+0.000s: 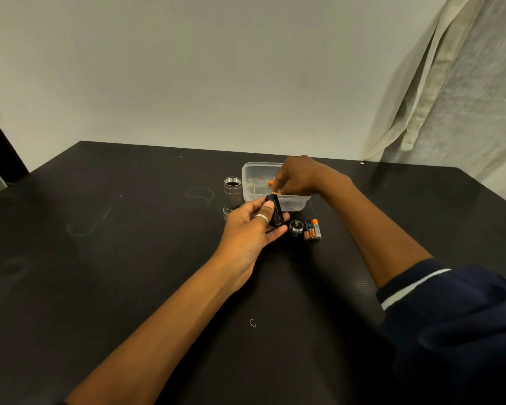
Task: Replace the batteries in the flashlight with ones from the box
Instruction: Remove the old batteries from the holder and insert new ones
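My left hand point(253, 226) grips a black battery holder point(275, 210), held nearly upright above the table. My right hand point(297, 178) pinches an orange-tipped battery point(276, 194) at the holder's top end. The silver flashlight body point(232, 194) stands on its head, open threaded end up, just left of the clear plastic box point(253, 182). Another orange-tipped battery point(271, 183) shows inside the box. The flashlight's end cap point(295, 228) lies on the table beside three loose batteries point(312, 230).
The black table point(129, 244) has faint chalk marks. A pale wall stands behind it and a curtain point(450, 83) hangs at the right. A dark post point(0, 147) is at the far left edge.
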